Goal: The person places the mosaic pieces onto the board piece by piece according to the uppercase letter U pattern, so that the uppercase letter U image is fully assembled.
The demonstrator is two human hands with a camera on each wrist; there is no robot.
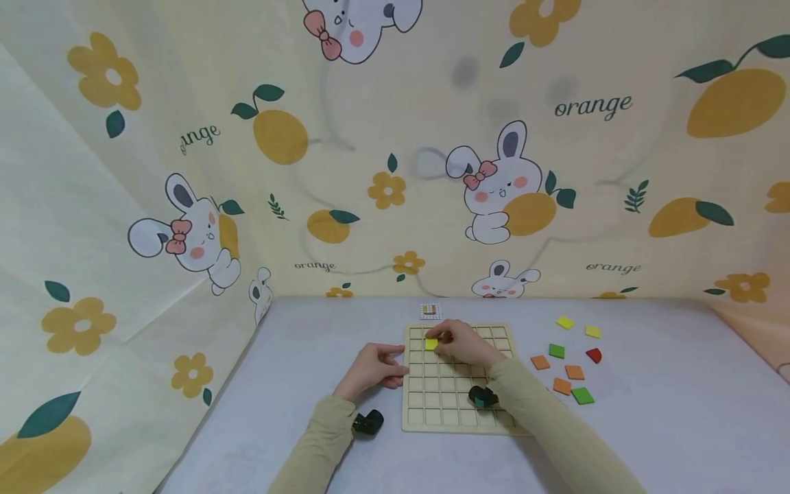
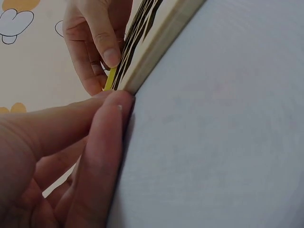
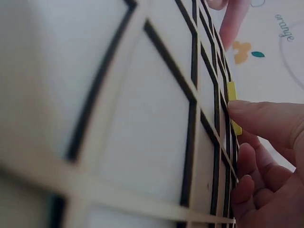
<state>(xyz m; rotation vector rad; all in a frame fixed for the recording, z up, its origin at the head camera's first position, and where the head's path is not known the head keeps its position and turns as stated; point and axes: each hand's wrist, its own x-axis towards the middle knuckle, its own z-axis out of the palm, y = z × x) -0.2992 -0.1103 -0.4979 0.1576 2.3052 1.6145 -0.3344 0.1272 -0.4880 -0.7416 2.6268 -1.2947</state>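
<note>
A pale wooden grid board (image 1: 433,399) lies flat on the table. My right hand (image 1: 464,343) is over its upper part and holds a yellow square tile (image 1: 431,345) between thumb and fingers. In the right wrist view, the thumb presses on the tile (image 3: 232,91), which stands slightly proud of the grid. My left hand (image 1: 372,369) touches the board's left edge with thumb and index fingertips spaced apart along it. In the left wrist view, the left fingers (image 2: 102,128) meet the board's rim (image 2: 142,71). Part of the grid is hidden under the right hand and forearm.
Right of the board lie loose pieces: yellow tiles (image 1: 564,322), green tiles (image 1: 557,351), orange tiles (image 1: 575,372) and a red rounded piece (image 1: 594,355). Behind the board is a small patterned card (image 1: 431,311). A printed curtain (image 1: 370,233) hangs behind the table.
</note>
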